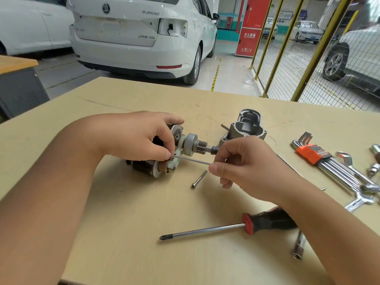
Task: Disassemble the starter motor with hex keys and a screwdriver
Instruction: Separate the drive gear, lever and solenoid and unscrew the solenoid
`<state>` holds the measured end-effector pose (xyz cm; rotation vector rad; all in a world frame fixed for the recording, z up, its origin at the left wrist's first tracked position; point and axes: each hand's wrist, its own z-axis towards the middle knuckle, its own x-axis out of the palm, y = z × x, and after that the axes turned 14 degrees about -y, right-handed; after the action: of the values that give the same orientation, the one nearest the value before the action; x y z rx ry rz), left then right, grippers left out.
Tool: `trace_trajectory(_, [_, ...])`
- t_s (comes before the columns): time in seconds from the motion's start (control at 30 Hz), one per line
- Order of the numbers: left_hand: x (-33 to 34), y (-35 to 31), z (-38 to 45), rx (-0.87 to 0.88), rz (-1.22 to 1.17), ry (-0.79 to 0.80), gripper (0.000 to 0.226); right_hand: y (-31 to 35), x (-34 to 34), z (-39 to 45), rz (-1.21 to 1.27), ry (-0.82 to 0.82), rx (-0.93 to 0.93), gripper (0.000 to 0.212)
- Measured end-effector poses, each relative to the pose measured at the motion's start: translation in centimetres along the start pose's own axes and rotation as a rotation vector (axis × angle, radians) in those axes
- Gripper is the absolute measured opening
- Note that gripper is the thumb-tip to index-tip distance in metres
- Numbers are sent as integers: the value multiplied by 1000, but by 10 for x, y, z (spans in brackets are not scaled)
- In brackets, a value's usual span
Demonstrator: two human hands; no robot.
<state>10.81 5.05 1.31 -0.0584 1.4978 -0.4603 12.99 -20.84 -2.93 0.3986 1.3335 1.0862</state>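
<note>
Nearest the camera, near the worktop's front edge: Phillips screwdriver (pixel 228 226), red-and-black handle, lying idle, tip pointing left.

Left to right:
- Left hand (pixel 141 136) curls over the starter motor (pixel 162 153), fingers gripping its body and steadying it. Motor lies on its side around the middle of the worktop (pixel 123 202), pinion shaft pointing right.
- Long through bolt (pixel 193 160) projects from the motor's lower part towards the right; right hand (pixel 244 167) pinches its free end between thumb and forefinger. Appears to be sliding out.
- Second bolt (pixel 199 179) lies loose just in front of the motor.
- Nose housing (pixel 244 128) stands apart behind the right hand, already off.
- Hex key set (pixel 320 159) in an orange holder, plus spanners (pixel 355 175), near the right edge.

Progress (judgement): roughly midway. Housing and one bolt removed; armature, fork and solenoid section not yet separated.

Appearance: dark casing, white plastic lever, grey clutch drum, steel pinion exposed.
</note>
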Motion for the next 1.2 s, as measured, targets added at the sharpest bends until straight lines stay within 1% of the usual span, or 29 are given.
trace_trajectory(0.1, [1,-5,-2,-6,117,-73,19,-2,-3,3,47,-60,-35,17])
trace_trajectory(0.2, [4,-13,-2,11,258,-150,18,-5,-4,4,93,-78,-45,16])
trace_trajectory(0.33, [4,-17,-3,40,326,-171,17,-7,-5,6,140,-104,-52,15])
trace_trajectory(0.53, [3,-17,-2,54,275,-157,21,-9,-8,8,235,-176,-21,16])
trace_trajectory(0.67, [3,-15,-3,53,258,-145,19,-9,-10,10,287,-209,-4,17])
trace_trajectory(0.83, [6,-12,0,93,222,-162,20,-9,-12,11,437,-278,37,18])
trace_trajectory(0.97, [9,-13,4,167,83,-236,19,-8,-13,12,536,-347,96,19])
trace_trajectory(1.03, [12,-17,7,246,33,-329,16,-8,-15,13,537,-390,114,20])
trace_trajectory(1.1, [18,-24,10,332,39,-417,10,-8,-16,14,545,-440,129,20])
trace_trajectory(1.13, [22,-28,11,358,40,-424,8,-8,-16,14,553,-463,134,19])
trace_trajectory(1.2, [31,-36,14,358,64,-365,12,-6,-17,14,565,-499,140,18])
